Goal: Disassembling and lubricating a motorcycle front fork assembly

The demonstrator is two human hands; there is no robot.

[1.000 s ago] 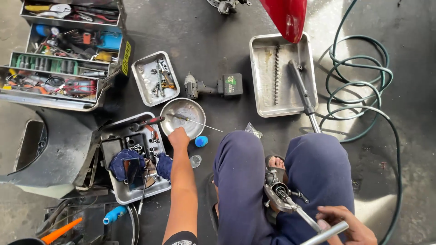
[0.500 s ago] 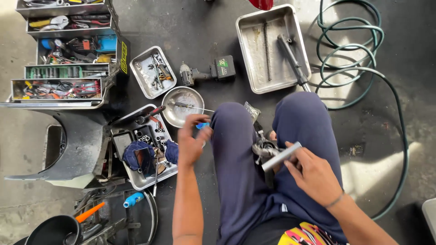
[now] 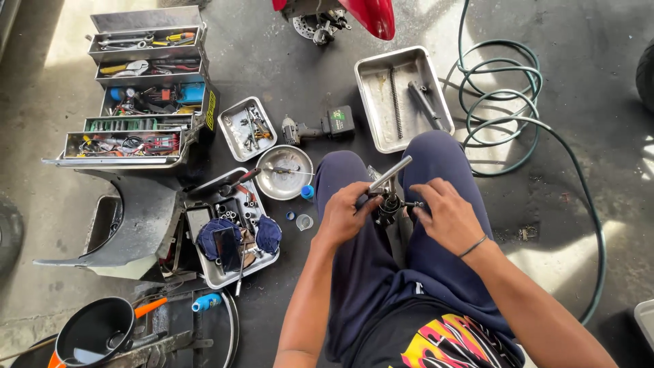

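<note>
I sit on the floor with my knees up in dark blue trousers. Between them stands a metal part (image 3: 390,204), a dark fitting with a shiny steel tube (image 3: 391,174) slanting up to the right. My left hand (image 3: 346,215) grips the fitting from the left. My right hand (image 3: 446,215) touches its right side with the fingertips on a small pin. A round steel bowl (image 3: 284,172) lies just left of my left knee, with a small blue cap (image 3: 308,193) and a clear cup (image 3: 304,222) near it.
An open grey tiered toolbox (image 3: 139,102) stands far left. Steel trays hold parts: a small one (image 3: 247,127), a large one (image 3: 402,97), another with phone and blue rags (image 3: 235,238). A cordless driver (image 3: 319,127), green hose (image 3: 511,102), black funnel (image 3: 95,330) and red vehicle part (image 3: 371,13) surround me.
My left hand came back from the bowl area to the part between my knees. My right hand swung the steel tube up and now touches the fitting's side. The view tilted upward.
</note>
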